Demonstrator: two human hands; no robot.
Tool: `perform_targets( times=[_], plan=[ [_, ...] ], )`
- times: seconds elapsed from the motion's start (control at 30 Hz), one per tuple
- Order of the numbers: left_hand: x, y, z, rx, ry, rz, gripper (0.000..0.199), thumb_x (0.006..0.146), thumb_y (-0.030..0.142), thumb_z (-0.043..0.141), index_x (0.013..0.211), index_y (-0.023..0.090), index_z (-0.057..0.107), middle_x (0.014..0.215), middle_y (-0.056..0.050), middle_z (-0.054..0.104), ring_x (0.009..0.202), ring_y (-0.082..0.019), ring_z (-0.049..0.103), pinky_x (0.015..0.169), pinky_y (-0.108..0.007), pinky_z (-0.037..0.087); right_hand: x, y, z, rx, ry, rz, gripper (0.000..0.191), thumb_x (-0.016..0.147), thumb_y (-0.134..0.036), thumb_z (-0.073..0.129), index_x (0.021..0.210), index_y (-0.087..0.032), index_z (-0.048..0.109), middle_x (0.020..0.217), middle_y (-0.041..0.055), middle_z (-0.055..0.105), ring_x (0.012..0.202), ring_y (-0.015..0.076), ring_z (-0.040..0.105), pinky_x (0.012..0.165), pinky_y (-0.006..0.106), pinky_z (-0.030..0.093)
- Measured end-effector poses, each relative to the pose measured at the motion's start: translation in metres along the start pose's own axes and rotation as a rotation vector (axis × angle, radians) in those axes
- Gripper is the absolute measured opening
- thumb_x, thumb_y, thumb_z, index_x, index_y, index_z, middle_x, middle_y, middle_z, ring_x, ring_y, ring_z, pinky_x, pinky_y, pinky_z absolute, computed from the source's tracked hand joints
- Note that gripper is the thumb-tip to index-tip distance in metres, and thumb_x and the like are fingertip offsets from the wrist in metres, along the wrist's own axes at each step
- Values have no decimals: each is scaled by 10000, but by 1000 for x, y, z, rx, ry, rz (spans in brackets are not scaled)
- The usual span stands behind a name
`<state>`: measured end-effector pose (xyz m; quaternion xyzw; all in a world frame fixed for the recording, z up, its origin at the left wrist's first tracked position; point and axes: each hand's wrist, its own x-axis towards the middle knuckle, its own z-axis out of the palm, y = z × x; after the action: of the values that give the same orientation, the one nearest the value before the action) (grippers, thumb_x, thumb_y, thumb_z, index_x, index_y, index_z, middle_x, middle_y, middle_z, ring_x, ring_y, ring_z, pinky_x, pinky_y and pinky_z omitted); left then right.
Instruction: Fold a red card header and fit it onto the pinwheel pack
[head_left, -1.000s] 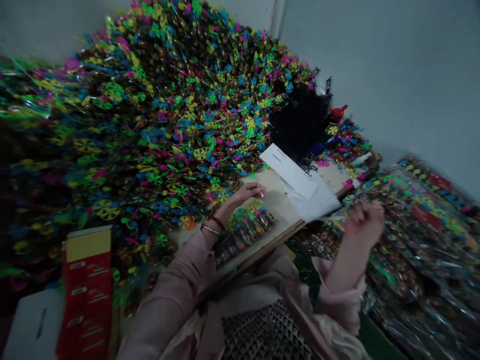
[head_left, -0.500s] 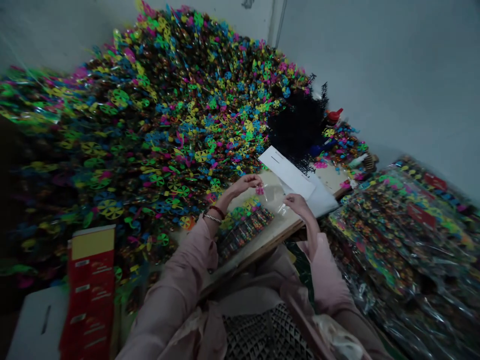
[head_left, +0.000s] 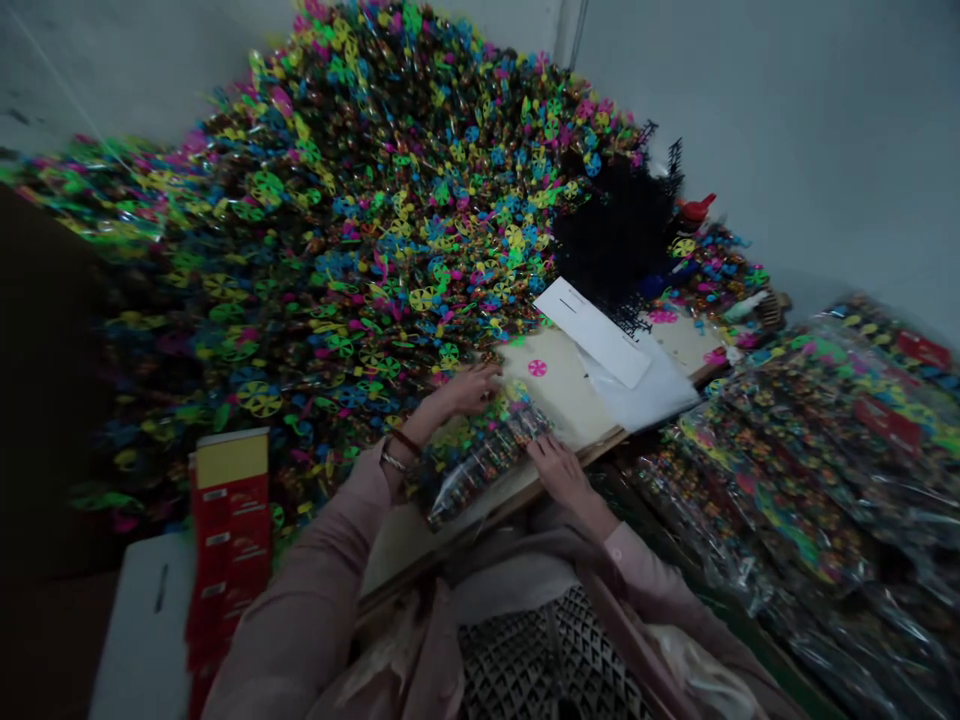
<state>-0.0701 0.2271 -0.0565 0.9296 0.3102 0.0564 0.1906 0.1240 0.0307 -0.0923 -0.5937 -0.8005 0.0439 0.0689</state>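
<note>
A clear plastic pack of small colourful toys (head_left: 487, 455) lies slantwise on the pale work board (head_left: 574, 400). My left hand (head_left: 474, 390) is at the pack's upper left end, fingers bent; what they hold, if anything, is too small to tell. At the pack's right edge, my right hand (head_left: 556, 468) rests with its fingers against the plastic. A pink wheel piece (head_left: 537, 368) lies flat on the board, above and between the hands. White card strips (head_left: 600, 335) sit on clear plastic bags (head_left: 645, 395) to the right.
A large heap of colourful wrapped toys (head_left: 360, 240) fills the back and left. Black plastic parts (head_left: 611, 235) are piled behind the board. Red and yellow cards (head_left: 231, 530) stand at the lower left. Filled plastic packs (head_left: 810, 450) are stacked at the right.
The pink piece and clear plastic between my hands are no longer held up; a pink wheel now lies on the board. Both hands have moved down to the pack, and the view has shifted.
</note>
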Motion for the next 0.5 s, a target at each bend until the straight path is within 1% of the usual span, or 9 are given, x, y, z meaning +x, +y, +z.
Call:
perform_targets(
  times=[0.07, 0.1, 0.17, 0.23, 0.27, 0.33, 0.4, 0.43, 0.5],
  plan=[
    [-6, 11, -1, 152, -3, -45, 216, 764, 118, 536, 899, 208, 678, 1286, -92, 545, 1204, -264, 451, 1008, -404, 351, 1, -4, 3, -4, 3, 33, 288, 883, -80, 405, 1091, -211, 554, 1031, 96, 601, 968, 223, 544, 814, 351, 444],
    [-7, 18, -3, 225, 41, -93, 268, 793, 97, 489, 961, 207, 667, 1275, -107, 548, 1211, -270, 442, 1004, -418, 345, 1, -6, 5, -13, -1, 48, 289, 878, -74, 406, 1090, -206, 552, 1038, 104, 600, 969, 225, 545, 815, 356, 445],
    [-6, 34, -5, 299, 177, -187, 324, 842, 99, 424, 1067, 197, 635, 1224, -135, 570, 1202, -281, 447, 995, -433, 337, 4, -11, 8, -39, -25, 72, 282, 863, -68, 425, 1076, -199, 555, 1036, 111, 601, 962, 227, 547, 814, 362, 447],
    [-2, 50, -3, 288, 266, -242, 331, 891, 181, 398, 1163, 184, 587, 1212, -145, 576, 1185, -286, 465, 997, -433, 335, 6, -16, 10, -54, -62, 83, 273, 843, -69, 458, 1062, -192, 562, 1033, 112, 601, 960, 230, 549, 815, 362, 448],
    [0, 57, 1, 257, 274, -268, 351, 913, 246, 389, 1217, 180, 553, 1230, -145, 569, 1180, -287, 473, 1000, -433, 338, 6, -17, 9, -51, -79, 88, 275, 832, -68, 471, 1062, -187, 564, 1043, 113, 599, 965, 231, 550, 819, 362, 448],
    [4, 65, 16, 175, 217, -343, 455, 935, 387, 365, 1325, 175, 465, 1281, -154, 544, 1172, -301, 492, 991, -448, 356, 5, -16, 3, -10, -103, 106, 275, 828, -78, 483, 1069, -183, 564, 1067, 108, 596, 975, 226, 555, 844, 365, 445],
    [8, 63, 36, 112, 125, -444, 580, 924, 495, 351, 1390, 153, 394, 1308, -189, 521, 1175, -347, 499, 965, -489, 375, 2, -15, -9, 71, -102, 157, 232, 856, -106, 463, 1042, -192, 570, 1048, 86, 603, 962, 211, 564, 869, 364, 443],
    [11, 59, 46, 92, 98, -472, 626, 916, 525, 348, 1405, 134, 377, 1299, -209, 522, 1182, -371, 494, 953, -502, 383, 1, -14, -15, 121, -77, 204, 210, 878, -128, 442, 1026, -199, 573, 1029, 75, 608, 958, 205, 565, 880, 362, 442],
    [18, 50, 61, 73, 126, -465, 686, 905, 557, 348, 1433, 121, 332, 1287, -222, 525, 1188, -381, 494, 945, -494, 397, 1, -17, -26, 225, 48, 326, 224, 926, -187, 386, 1056, -210, 566, 1046, 68, 606, 1007, 205, 551, 917, 363, 434]
  ],
)
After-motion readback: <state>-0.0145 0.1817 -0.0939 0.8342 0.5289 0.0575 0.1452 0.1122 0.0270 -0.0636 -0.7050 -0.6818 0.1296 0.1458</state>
